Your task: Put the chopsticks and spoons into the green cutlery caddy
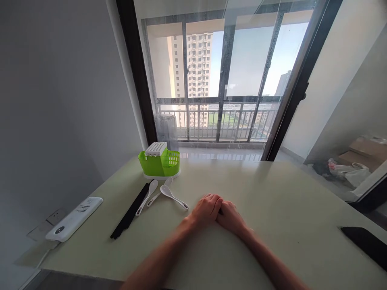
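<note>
My left hand (206,209) and my right hand (231,217) rest together on the pale table (272,193) in front of me, the left fingers laid over the right. Nothing shows in either hand. Left of my hands lie three white spoons (172,196) and a bundle of black chopsticks (131,210). Behind them stands a green utensil holder (159,163) with a white insert, on a white base.
A white power strip (74,218) lies at the table's left edge near a wall socket. A black phone (365,243) lies at the right edge. Beyond the table are a glass sliding door, a balcony railing, and bags and boxes on the floor at right.
</note>
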The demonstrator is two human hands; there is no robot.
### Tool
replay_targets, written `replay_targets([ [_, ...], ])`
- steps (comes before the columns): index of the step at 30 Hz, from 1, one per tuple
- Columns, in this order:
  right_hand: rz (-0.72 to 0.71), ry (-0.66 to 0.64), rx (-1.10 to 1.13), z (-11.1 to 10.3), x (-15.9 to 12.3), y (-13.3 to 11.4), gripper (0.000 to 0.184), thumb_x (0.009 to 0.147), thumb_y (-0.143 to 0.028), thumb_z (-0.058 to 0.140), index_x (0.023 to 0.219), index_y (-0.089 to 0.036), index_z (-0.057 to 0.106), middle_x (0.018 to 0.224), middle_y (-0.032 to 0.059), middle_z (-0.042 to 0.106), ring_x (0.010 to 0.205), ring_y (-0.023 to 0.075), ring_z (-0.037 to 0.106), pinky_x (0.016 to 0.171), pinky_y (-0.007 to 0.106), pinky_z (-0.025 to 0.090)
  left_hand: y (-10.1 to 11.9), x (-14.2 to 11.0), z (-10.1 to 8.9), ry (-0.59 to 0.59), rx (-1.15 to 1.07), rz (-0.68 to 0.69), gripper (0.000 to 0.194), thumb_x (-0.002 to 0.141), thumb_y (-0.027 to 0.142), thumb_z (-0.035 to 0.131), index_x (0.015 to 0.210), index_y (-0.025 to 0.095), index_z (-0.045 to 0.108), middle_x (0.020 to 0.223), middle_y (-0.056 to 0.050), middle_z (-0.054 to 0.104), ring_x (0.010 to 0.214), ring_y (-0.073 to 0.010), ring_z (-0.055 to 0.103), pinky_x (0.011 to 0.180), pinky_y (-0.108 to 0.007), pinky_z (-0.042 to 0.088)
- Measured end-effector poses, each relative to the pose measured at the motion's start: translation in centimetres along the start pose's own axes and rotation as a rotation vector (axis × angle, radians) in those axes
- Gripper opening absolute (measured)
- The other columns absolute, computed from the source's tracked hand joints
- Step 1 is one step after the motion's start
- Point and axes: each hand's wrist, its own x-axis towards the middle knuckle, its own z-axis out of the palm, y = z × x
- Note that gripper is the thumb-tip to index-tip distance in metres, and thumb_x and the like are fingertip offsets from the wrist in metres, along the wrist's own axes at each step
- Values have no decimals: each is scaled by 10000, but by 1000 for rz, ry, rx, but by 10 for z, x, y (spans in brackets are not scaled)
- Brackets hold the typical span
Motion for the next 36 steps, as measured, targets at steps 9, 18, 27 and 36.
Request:
replay_targets([
  [9,3,-10,-4,2,1,1,239,802,-146,498,748,-178,728,840,97,773,715,177,680,592,254,313,1,1,0,3,-18,-9,355,1051,259,281,889,205,593,890,-46,663,845,-176,603,853,-332,501],
  [18,11,-14,-12,-1,1,-2,245,799,-143,497,761,-177,737,860,108,777,739,189,692,607,261,321,1,0,0,11,-24,-23,348,1054,262,280,891,216,585,892,-38,664,855,-174,606,850,-323,499],
  [27,-6,-2,30,0,1,-4,243,795,-141,496,797,-185,735,895,96,778,779,194,701,631,259,342,1,0,-1,4,-18,-26,376,1059,263,258,899,217,596,899,-40,664,881,-175,612,875,-329,502],
  [36,-41,15,124,-7,0,-11,254,843,-162,474,879,-239,713,827,-4,750,723,134,643,688,226,387,5,-37,-57,21,97,-23,306,998,332,492,1290,248,533,1244,-62,643,1188,-227,566,1051,-406,445],
])
